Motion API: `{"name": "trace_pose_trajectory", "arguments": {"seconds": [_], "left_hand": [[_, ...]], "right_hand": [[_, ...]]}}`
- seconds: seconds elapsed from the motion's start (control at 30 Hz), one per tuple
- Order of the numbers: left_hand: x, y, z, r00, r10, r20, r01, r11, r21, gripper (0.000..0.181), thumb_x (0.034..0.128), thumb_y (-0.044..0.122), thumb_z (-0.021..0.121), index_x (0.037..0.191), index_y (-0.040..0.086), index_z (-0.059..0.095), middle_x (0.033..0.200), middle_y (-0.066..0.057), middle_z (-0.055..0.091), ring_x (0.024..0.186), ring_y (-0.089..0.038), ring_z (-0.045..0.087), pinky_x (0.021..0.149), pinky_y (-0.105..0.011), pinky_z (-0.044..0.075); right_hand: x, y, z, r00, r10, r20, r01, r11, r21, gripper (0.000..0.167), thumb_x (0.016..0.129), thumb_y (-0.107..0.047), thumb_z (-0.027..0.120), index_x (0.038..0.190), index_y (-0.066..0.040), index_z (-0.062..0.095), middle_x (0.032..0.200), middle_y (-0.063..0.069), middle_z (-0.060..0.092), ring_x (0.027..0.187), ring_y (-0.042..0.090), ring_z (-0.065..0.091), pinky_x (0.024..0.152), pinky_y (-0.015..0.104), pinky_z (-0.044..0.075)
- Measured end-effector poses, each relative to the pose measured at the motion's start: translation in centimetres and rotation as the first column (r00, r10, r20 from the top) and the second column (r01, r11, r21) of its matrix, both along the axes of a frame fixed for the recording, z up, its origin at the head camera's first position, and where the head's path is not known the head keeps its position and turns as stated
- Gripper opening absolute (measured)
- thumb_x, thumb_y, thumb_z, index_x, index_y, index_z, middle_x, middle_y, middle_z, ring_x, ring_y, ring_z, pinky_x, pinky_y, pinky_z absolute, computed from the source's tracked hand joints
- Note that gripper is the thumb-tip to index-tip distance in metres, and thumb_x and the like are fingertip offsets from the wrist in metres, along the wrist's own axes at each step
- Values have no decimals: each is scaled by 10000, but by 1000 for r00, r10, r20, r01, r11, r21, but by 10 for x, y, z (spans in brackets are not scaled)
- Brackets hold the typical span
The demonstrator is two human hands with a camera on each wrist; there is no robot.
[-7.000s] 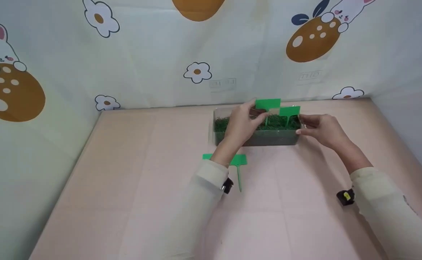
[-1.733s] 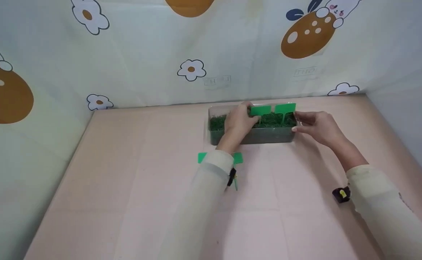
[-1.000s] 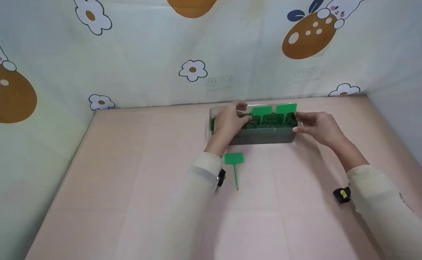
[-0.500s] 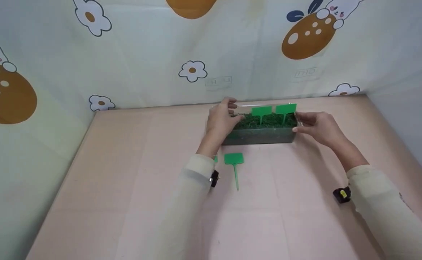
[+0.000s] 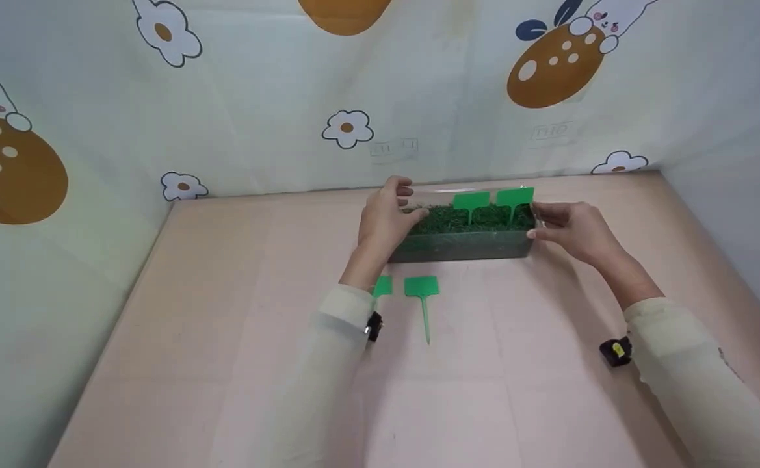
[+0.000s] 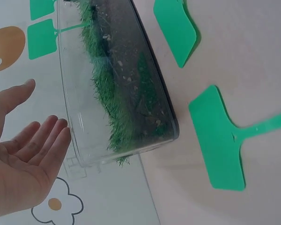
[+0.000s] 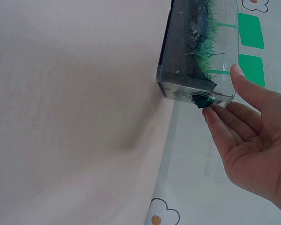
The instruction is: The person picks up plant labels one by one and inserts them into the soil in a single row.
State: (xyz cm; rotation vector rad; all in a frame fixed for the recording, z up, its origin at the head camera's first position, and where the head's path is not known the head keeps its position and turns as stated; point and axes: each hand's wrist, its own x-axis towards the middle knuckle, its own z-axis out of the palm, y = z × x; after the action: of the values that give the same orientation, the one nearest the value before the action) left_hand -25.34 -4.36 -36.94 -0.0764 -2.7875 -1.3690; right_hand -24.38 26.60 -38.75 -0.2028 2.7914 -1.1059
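A clear plastic box (image 5: 464, 247) filled with soil and green grass stands at the back of the table. Two green plant labels, one in the middle (image 5: 471, 200) and one toward the right end (image 5: 515, 195), stand upright in its grass. My left hand (image 5: 383, 221) is beside the box's left end, thumb and fingers spread with nothing between them. At the other end my right hand (image 5: 575, 232) holds the box, thumb at the rim corner and fingertips against the end wall (image 7: 178, 89). Another green label (image 5: 422, 286) lies in front of the box.
A further green label (image 5: 385, 286) lies partly hidden under my left forearm. Directly behind the box rises a patterned cloth wall (image 5: 256, 117). The pink-covered table (image 5: 223, 325) extends toward me.
My left hand has let go of the middle label, now standing in the grass, and has moved left along the box to its end. The right hand keeps its place.
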Motion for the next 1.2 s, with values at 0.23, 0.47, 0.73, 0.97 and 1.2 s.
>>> {"name": "trace_pose_trajectory", "arguments": {"seconds": [0.23, 0.47, 0.73, 0.97, 1.2], "left_hand": [[6, -8, 2, 999, 3, -37, -3, 1000, 20, 531, 895, 207, 763, 1372, 139, 539, 1310, -35, 643, 1215, -203, 624, 1005, -353, 524], [13, -12, 2, 999, 12, -32, -11, 999, 30, 534, 893, 219, 766, 1371, 149, 539, 1316, -29, 645, 1224, -206, 624, 1016, -356, 519], [19, -14, 1, 998, -13, -65, 16, 999, 36, 535, 891, 235, 766, 1369, 138, 545, 1313, -36, 655, 1220, -196, 633, 1009, -356, 524], [24, -14, 2, 996, -36, -77, 40, 998, 56, 534, 890, 221, 768, 1368, 125, 549, 1312, -44, 656, 1228, -209, 628, 1019, -360, 520], [30, -15, 4, 994, -66, -84, 72, 995, 65, 526, 893, 231, 765, 1360, 122, 550, 1297, -49, 660, 1223, -220, 633, 1012, -354, 525]], "right_hand": [[0, 0, 0, 1000, -4, 4, 4, 1000, -4, 641, 915, -194, 737, 1460, 3, 462, 1492, 211, 472, 1372, 374, 489, 1075, 463, 447], [1, 0, 0, 1000, -4, 17, 4, 1000, -10, 648, 918, -197, 734, 1468, -1, 452, 1501, 211, 461, 1382, 370, 479, 1080, 463, 443], [0, 0, 0, 1000, 0, 4, 0, 1000, 4, 639, 924, -209, 728, 1466, -8, 458, 1490, 202, 473, 1368, 365, 494, 1078, 461, 447], [0, 0, 0, 1000, 0, 15, 0, 1000, 2, 638, 922, -183, 728, 1466, 3, 453, 1495, 210, 468, 1372, 367, 491, 1076, 454, 445], [0, 1, 0, 1000, 1, 7, -1, 1000, 8, 631, 919, -176, 730, 1462, 2, 461, 1486, 213, 478, 1363, 370, 500, 1071, 458, 446]]}}
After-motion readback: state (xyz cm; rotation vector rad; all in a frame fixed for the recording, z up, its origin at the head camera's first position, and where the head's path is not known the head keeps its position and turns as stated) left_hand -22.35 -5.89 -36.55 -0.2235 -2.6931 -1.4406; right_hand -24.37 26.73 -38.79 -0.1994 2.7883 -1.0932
